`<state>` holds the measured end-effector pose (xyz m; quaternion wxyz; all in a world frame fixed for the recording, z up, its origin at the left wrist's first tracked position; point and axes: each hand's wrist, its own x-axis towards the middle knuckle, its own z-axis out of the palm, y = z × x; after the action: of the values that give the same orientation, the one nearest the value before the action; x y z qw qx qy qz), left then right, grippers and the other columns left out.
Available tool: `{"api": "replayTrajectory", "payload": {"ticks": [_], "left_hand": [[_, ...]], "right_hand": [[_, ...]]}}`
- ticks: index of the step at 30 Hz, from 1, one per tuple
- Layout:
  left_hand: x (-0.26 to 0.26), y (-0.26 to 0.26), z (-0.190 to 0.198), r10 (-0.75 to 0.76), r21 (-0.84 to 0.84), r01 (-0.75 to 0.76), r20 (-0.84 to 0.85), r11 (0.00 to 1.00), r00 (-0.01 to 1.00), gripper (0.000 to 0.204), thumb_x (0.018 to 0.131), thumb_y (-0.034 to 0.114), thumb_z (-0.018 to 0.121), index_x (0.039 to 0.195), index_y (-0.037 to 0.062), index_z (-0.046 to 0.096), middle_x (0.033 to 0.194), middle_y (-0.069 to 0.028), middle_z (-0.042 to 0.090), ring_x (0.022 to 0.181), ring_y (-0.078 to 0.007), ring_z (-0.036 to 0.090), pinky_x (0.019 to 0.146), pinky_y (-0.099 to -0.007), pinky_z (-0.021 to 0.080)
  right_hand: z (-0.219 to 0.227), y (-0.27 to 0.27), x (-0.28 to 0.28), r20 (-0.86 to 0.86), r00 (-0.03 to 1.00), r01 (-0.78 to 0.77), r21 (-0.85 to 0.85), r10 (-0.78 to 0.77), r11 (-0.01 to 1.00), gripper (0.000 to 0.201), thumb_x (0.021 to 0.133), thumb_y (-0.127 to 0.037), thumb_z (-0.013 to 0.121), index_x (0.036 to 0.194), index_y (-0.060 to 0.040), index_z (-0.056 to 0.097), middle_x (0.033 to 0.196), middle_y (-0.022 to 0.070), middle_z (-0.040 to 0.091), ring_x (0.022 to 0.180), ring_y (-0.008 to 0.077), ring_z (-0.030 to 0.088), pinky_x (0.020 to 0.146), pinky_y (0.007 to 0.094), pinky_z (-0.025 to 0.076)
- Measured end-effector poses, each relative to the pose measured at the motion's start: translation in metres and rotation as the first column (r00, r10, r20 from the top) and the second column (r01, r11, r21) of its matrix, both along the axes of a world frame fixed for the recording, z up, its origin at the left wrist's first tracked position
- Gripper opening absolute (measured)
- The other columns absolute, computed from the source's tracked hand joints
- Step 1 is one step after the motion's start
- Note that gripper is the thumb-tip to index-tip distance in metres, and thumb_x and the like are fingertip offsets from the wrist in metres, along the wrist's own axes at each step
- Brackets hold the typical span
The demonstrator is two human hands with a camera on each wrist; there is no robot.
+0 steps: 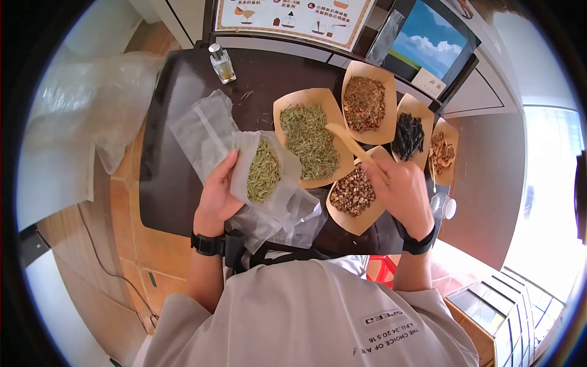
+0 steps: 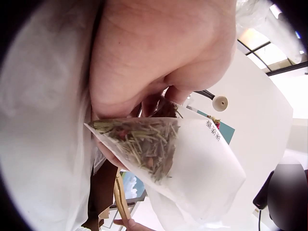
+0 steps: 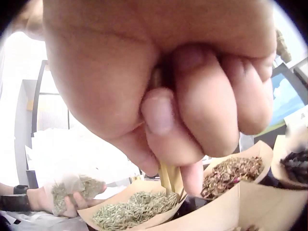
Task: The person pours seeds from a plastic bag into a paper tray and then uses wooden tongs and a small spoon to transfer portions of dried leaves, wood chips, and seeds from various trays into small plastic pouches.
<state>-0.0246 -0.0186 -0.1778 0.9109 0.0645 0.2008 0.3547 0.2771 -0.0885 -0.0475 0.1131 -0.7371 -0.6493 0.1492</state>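
My left hand grips a translucent pouch holding green dried herb; in the left wrist view the pouch shows small dark print. My right hand pinches a pale wooden scoop, its far end over the right edge of the large paper tray of green herb. In the right wrist view the fingers curl round the scoop. Under and beside the right hand is a tray of brown chopped pieces.
More paper trays hold reddish mix, black strips and brown shavings. Empty clear bags lie left of the pouch. A small glass bottle stands at the back left, a clear jar at right, a printed sheet behind.
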Motion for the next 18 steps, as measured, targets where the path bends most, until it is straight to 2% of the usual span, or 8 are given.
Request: {"api": "replayTrajectory", "payload": {"ticks": [2, 3, 6, 10, 12, 13, 15, 18], "left_hand": [[0.002, 0.0, 0.003, 0.006, -0.015, -0.006, -0.021, 1.0, 1.0, 0.046, 0.107, 0.03, 0.038, 0.14, -0.0006, 0.047, 0.137, -0.016, 0.057, 0.126, -0.0281, 0.056, 0.108, -0.0439, 0.043], [0.002, 0.0, 0.004, 0.011, -0.031, -0.012, -0.043, 0.999, 0.999, 0.046, 0.107, 0.03, 0.039, 0.14, -0.0009, 0.047, 0.138, -0.016, 0.057, 0.126, -0.0281, 0.055, 0.108, -0.0439, 0.043], [-0.001, 0.0, 0.0, 0.005, -0.024, -0.004, 0.027, 1.0, 1.0, 0.046, 0.107, 0.03, 0.039, 0.14, -0.0009, 0.047, 0.138, -0.0161, 0.056, 0.127, -0.0282, 0.055, 0.109, -0.0437, 0.043], [-0.002, 0.0, -0.003, 0.01, -0.035, -0.009, 0.031, 0.999, 0.999, 0.046, 0.107, 0.03, 0.039, 0.14, -0.0005, 0.047, 0.138, -0.0161, 0.056, 0.126, -0.0282, 0.056, 0.108, -0.0438, 0.043], [-0.003, 0.0, -0.006, -0.015, 0.002, 0.015, 0.052, 1.0, 0.999, 0.046, 0.107, 0.03, 0.039, 0.14, -0.0001, 0.047, 0.137, -0.016, 0.057, 0.125, -0.0281, 0.056, 0.108, -0.0439, 0.044], [-0.003, 0.0, -0.006, -0.017, -0.003, 0.018, 0.056, 1.0, 0.998, 0.046, 0.107, 0.03, 0.039, 0.14, -0.0001, 0.047, 0.137, -0.016, 0.057, 0.125, -0.0281, 0.056, 0.108, -0.0439, 0.044], [-0.002, 0.0, -0.003, -0.011, 0.026, 0.009, 0.072, 1.0, 0.997, 0.045, 0.106, 0.029, 0.039, 0.14, 0.0, 0.048, 0.137, -0.0157, 0.057, 0.124, -0.0279, 0.057, 0.107, -0.044, 0.045], [-0.003, 0.0, -0.007, 0.001, 0.018, -0.002, 0.069, 1.0, 0.998, 0.045, 0.106, 0.03, 0.04, 0.14, 0.0003, 0.048, 0.137, -0.0153, 0.057, 0.124, -0.0275, 0.057, 0.107, -0.0438, 0.044]], "right_hand": [[-0.011, -0.004, -0.002, -0.099, 0.992, -0.075, -0.002, 0.075, 0.997, 0.025, 0.092, -0.025, 0.066, 0.083, -0.0023, 0.071, 0.061, 0.0187, 0.059, 0.059, 0.0388, 0.06, 0.055, 0.0439, 0.048], [-0.009, -0.002, -0.005, -0.151, 0.986, -0.089, -0.075, 0.077, 0.993, 0.024, 0.093, -0.024, 0.065, 0.087, -0.0027, 0.072, 0.063, 0.0186, 0.06, 0.06, 0.0394, 0.059, 0.055, 0.0443, 0.047], [-0.012, -0.002, -0.008, -0.281, 0.96, -0.046, -0.09, 0.019, 0.995, 0.023, 0.093, -0.024, 0.065, 0.086, -0.003, 0.072, 0.062, 0.018, 0.06, 0.06, 0.0398, 0.058, 0.055, 0.0435, 0.047], [-0.009, -0.008, -0.014, -0.316, 0.947, -0.078, -0.059, 0.056, 0.995, 0.023, 0.091, -0.024, 0.066, 0.082, -0.0041, 0.07, 0.061, 0.0162, 0.059, 0.058, 0.0387, 0.058, 0.053, 0.0425, 0.047], [-0.012, -0.011, -0.017, -0.146, 0.97, -0.188, 0.062, 0.195, 0.98, 0.025, 0.09, -0.025, 0.068, 0.076, -0.0039, 0.065, 0.057, 0.0138, 0.057, 0.054, 0.0354, 0.058, 0.05, 0.0415, 0.047], [-0.016, -0.011, -0.019, -0.143, 0.971, -0.185, 0.057, 0.191, 0.981, 0.025, 0.09, -0.025, 0.068, 0.076, -0.0039, 0.065, 0.057, 0.0138, 0.057, 0.054, 0.0354, 0.058, 0.05, 0.0415, 0.047], [-0.026, -0.012, -0.026, 0.051, 0.963, -0.269, 0.088, 0.266, 0.959, 0.026, 0.088, -0.025, 0.069, 0.073, -0.0049, 0.061, 0.054, 0.0112, 0.056, 0.05, 0.0319, 0.059, 0.046, 0.0412, 0.046], [-0.027, -0.013, -0.032, 0.138, 0.943, -0.319, 0.114, 0.303, 0.941, 0.027, 0.088, -0.023, 0.069, 0.071, -0.0064, 0.059, 0.052, 0.0097, 0.056, 0.048, 0.0303, 0.059, 0.044, 0.0402, 0.045]]}}
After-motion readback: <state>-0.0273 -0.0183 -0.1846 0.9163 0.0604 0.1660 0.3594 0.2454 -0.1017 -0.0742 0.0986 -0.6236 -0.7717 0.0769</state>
